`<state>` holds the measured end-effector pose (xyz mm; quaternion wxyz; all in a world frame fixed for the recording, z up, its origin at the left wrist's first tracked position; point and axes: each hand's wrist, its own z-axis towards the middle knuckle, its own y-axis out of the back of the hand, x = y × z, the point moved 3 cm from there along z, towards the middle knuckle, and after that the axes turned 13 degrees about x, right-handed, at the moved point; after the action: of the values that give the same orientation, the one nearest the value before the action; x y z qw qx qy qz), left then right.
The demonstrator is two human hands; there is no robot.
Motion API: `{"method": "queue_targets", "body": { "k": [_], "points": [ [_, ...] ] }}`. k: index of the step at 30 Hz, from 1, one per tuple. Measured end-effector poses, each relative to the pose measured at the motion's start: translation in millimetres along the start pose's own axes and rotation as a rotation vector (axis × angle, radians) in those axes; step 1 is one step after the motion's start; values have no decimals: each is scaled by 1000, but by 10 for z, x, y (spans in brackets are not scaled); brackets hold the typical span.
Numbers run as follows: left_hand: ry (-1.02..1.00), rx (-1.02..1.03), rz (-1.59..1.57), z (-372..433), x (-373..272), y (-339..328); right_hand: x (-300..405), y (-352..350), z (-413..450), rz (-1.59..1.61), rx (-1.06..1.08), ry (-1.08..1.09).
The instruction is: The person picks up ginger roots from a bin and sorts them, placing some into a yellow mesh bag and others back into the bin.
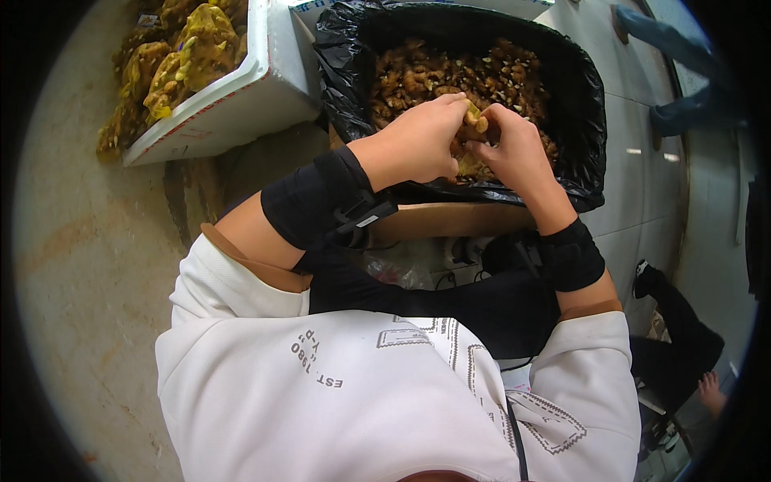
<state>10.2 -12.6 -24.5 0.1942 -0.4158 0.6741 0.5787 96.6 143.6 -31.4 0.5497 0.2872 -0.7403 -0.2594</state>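
Pieces of ginger root (415, 78) fill a cardboard box lined with a black plastic bag (340, 69). Over the near part of the box, my left hand (421, 138) is closed on a yellow mesh bag with ginger in it (474, 118). My right hand (515, 147) is at the bag's right side, its thumb and index finger bent close to it; whether they pinch the mesh is hard to tell. More yellow mesh lies below, between my hands. Black bands are around both my forearms.
A white foam box (229, 108) lies tilted at the upper left, with yellow mesh bags of ginger (202, 54) at its opening. The cardboard box's side (452, 220) faces me. Other people's legs (674, 120) are at the right, with a person's hand (712, 391) lower down.
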Motion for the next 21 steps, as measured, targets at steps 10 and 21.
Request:
{"method": "queue_targets", "body": {
  "k": [10,21],
  "points": [
    [18,5,17,-51,99,70,-162,123,26,341,338,-174],
    [-15,-24,92,-50,123,119,-321,123,1,-108,-50,-8]
  ]
}}
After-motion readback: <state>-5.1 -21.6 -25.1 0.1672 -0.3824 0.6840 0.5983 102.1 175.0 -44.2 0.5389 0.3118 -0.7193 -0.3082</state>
